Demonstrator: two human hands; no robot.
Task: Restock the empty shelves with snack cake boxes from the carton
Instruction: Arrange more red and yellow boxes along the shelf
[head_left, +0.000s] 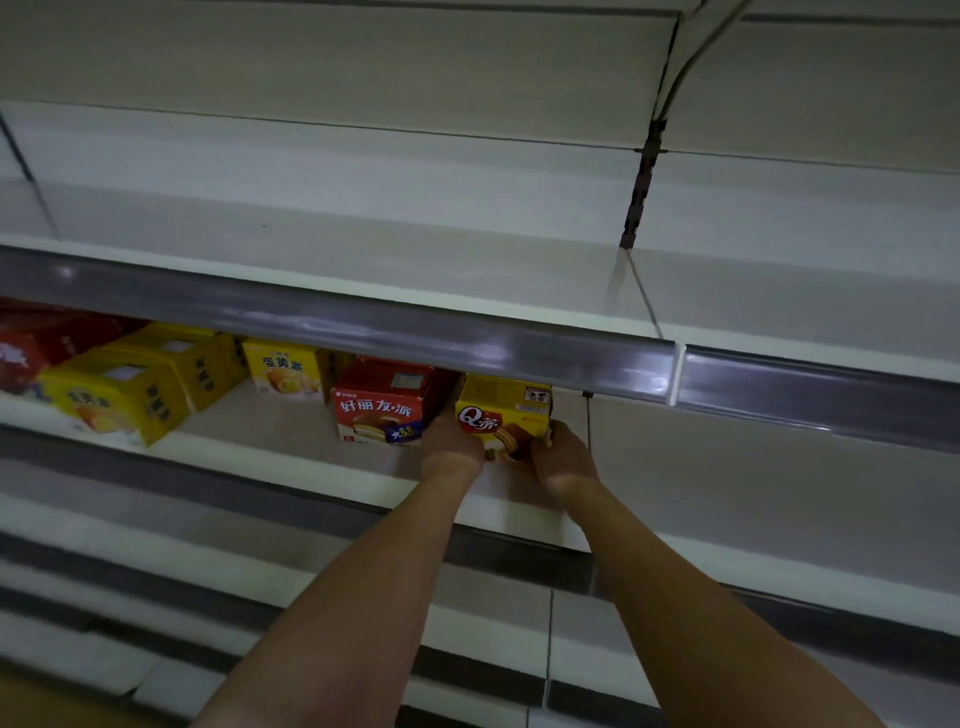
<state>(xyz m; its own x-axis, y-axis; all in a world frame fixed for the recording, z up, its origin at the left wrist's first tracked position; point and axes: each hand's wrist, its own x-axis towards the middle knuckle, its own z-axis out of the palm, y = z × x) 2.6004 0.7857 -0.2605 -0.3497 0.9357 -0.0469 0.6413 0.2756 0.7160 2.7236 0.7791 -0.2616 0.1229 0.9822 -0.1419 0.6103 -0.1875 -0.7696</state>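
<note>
Box: the yellow box (503, 413) sits on the shelf (727, 467), under the shelf above, right beside the red box (382, 410). I think it is touching or almost touching the red box, but the left hand covers that spot.

How it will feel: I think it is light, since it is a small card box of cakes. The card looks stiff, but a hard squeeze could dent it and squash the cakes. The printed sides look smooth, so it could slip a little.

Where to hold: the two short sides are best, one hand on each, down low. That keeps it straight while it slides back.

Left hand (451, 441): it is on the left side of the box, tucked between the yellow box and the red box. The fingers are hidden behind the box, so I cannot tell how far they bend.

Right hand (563, 452): it is on the right side of the box, near the bottom corner. The fingers curl around that edge and press on it.

Grip: both hands squeeze the box between them.

Other boxes: more yellow boxes (130, 389) and a dark red box (31, 348) sit farther left on the same shelf.

Carton: not in the picture.

Top shelf (363, 249): nothing on it that I can see.
</note>
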